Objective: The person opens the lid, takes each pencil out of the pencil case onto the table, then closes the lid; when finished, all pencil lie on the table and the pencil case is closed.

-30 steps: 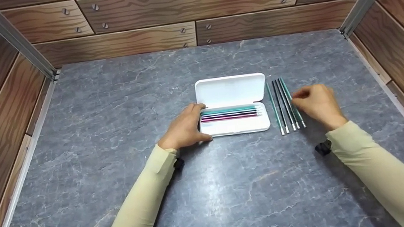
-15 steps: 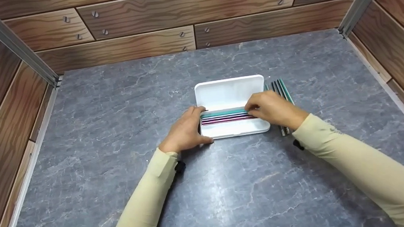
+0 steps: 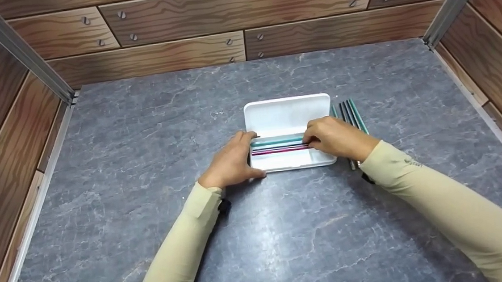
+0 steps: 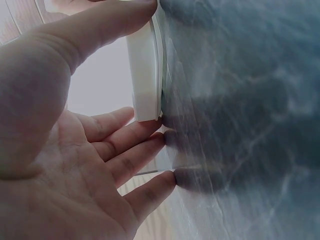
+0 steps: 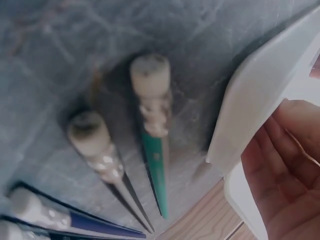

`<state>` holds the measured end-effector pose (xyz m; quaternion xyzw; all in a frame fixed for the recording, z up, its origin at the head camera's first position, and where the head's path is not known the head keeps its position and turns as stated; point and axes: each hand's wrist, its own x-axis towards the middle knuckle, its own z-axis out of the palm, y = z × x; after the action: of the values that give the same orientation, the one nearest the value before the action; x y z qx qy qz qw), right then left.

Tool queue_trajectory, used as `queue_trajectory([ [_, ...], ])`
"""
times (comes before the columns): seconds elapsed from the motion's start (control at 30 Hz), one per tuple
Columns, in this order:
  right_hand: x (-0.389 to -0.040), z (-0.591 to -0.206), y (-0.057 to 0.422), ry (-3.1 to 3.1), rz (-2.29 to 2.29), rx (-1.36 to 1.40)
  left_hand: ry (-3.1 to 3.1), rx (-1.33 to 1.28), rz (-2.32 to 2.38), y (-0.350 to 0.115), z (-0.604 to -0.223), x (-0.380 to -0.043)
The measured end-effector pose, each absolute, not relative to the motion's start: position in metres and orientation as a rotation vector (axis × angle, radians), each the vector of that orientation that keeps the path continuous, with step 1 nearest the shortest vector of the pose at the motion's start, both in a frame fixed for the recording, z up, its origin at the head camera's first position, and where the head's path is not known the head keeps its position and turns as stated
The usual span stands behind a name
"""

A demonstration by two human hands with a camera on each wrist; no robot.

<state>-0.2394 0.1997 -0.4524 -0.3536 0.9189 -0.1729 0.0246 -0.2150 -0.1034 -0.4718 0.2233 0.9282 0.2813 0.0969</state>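
An open white pencil case (image 3: 279, 161) lies mid-table, its lid (image 3: 287, 113) tilted back. Several teal, dark, purple and magenta pencils (image 3: 276, 150) lie lengthwise inside. My left hand (image 3: 230, 160) grips the case's left end, thumb at the front corner and fingers at the back. In the left wrist view the fingers spread behind the case's end wall (image 4: 145, 75). My right hand (image 3: 340, 138) reaches over the case's right side, its curled fingers pinching at the pencils. The exact contact is hidden.
Right of the case lie several loose pencils (image 3: 352, 113), partly under my right wrist. In the right wrist view, one teal pencil (image 5: 157, 170) shows its white eraser end. Wood-patterned walls (image 3: 179, 21) enclose the grey marbled table (image 3: 164, 121).
My right hand has moved left from the loose pencils into the case. A gap has widened between the teal pencils and the darker ones inside. The left hand stays put.
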Motion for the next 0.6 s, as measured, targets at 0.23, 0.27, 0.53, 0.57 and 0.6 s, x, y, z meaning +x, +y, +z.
queue_trajectory([
  [0.23, -0.2411, -0.4537, 0.2013, 2.824, -0.514, -1.133, 2.752, 0.666, 0.847, -0.1030, -0.4726, -0.2156],
  [0.27, -0.2408, -0.4542, 0.2020, 2.831, -0.524, -1.137, 2.751, 0.669, 0.849, -0.1030, -0.4725, -0.2157],
  [0.53, -0.2375, -0.4583, 0.2066, 2.889, -0.677, -1.127, 2.758, 0.675, 0.849, -0.1037, -0.4712, -0.2144],
  [0.57, -0.2372, -0.4584, 0.2075, 2.893, -0.698, -1.115, 2.758, 0.677, 0.848, -0.1038, -0.4713, -0.2143],
  [0.6, -0.2368, -0.4582, 0.2085, 2.898, -0.719, -1.106, 2.757, 0.675, 0.847, -0.1039, -0.4716, -0.2142],
])
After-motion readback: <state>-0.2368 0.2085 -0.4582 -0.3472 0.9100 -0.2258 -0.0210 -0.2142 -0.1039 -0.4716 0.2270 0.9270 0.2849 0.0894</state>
